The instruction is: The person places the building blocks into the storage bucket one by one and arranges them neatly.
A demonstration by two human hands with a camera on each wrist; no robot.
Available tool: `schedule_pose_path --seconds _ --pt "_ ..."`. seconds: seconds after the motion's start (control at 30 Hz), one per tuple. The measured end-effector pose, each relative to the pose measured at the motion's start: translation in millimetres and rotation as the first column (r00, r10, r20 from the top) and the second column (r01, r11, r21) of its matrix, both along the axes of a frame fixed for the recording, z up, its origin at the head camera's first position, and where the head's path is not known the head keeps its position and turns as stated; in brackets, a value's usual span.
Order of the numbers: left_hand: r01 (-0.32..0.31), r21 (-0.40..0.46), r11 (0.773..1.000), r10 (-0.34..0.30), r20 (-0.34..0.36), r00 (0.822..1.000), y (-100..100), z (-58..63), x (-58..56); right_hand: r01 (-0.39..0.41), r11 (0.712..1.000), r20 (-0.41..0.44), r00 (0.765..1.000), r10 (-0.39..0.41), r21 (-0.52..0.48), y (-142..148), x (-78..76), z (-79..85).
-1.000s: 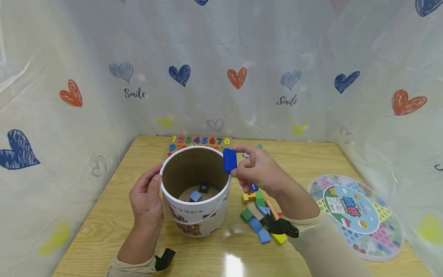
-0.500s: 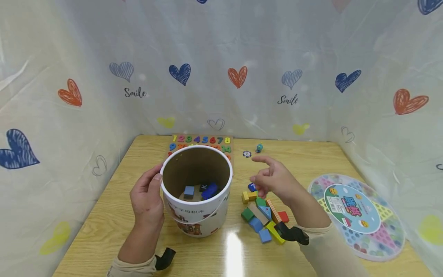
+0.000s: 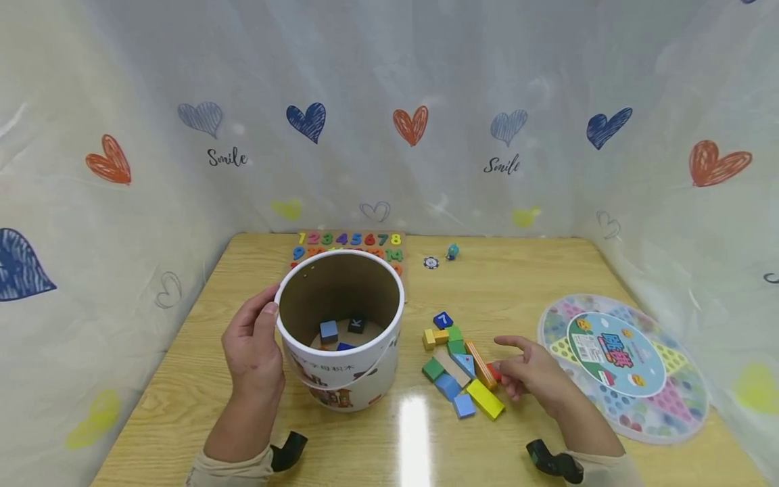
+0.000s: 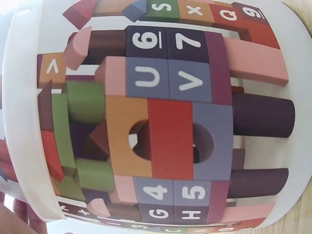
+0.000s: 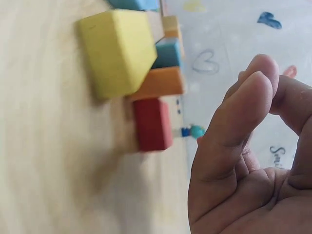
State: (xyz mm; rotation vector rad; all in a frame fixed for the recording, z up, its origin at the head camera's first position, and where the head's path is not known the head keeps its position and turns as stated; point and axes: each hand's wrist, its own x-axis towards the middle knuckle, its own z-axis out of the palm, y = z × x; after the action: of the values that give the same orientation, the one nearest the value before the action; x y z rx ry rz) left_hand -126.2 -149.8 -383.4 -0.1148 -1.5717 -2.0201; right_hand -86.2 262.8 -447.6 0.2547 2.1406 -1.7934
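My left hand holds the rim of a white printed bucket at its left side. Inside the bucket lie a light blue block, a black block marked K and part of a dark blue block. To the right, my right hand hovers beside a red block with nothing in its fingers. In the right wrist view the thumb and fingers are bent and apart from that block. Next to it are a yellow block and an orange striped block.
Several more blocks lie in the pile, among them a green one and a light blue one. A blue 7 tile sits behind. A number board, a small figure and a round game board surround them.
My right hand has let go of the dark blue block, which fell into the bucket. It has since moved right and down to the red block. The left hand stays on the rim.
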Motion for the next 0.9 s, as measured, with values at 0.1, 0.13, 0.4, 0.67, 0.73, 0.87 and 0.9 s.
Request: schedule_pose_path --seconds 0.1,0.13,0.4,0.67,0.73,0.87,0.9 --pt "-0.010 0.005 1.000 0.010 0.025 1.000 -1 0.8 -0.3 -0.008 1.000 0.010 1.000 0.008 -0.002 5 5.8 -8.0" --pt "-0.010 0.008 1.000 0.009 0.029 1.000 -1 0.8 -0.4 -0.013 1.000 0.016 1.000 0.013 -0.005 7 7.2 -11.0" --pt "0.009 0.021 1.000 -0.009 0.016 1.000 -2 -0.6 -2.2 -0.073 0.994 0.050 0.996 0.077 -0.077 12 11.0 -29.7" --pt "0.002 0.028 1.000 -0.003 0.022 1.000 -2 -0.9 -2.8 -0.066 0.991 0.075 0.994 0.075 -0.118 10 9.7 -28.8" --pt "0.003 0.029 1.000 -0.003 0.021 1.000 -2 -0.8 -2.9 -0.048 0.992 0.077 0.995 0.058 -0.117 10 10.2 -27.5" --pt "-0.003 0.023 1.000 0.003 0.028 1.000 -2 -0.7 -2.8 -0.037 0.993 0.054 0.998 0.044 -0.115 10 10.1 -20.7" --pt "-0.006 0.020 1.000 0.005 0.031 1.000 -2 -0.6 -2.7 -0.040 0.993 0.043 0.998 0.045 -0.109 10 9.7 -17.9"
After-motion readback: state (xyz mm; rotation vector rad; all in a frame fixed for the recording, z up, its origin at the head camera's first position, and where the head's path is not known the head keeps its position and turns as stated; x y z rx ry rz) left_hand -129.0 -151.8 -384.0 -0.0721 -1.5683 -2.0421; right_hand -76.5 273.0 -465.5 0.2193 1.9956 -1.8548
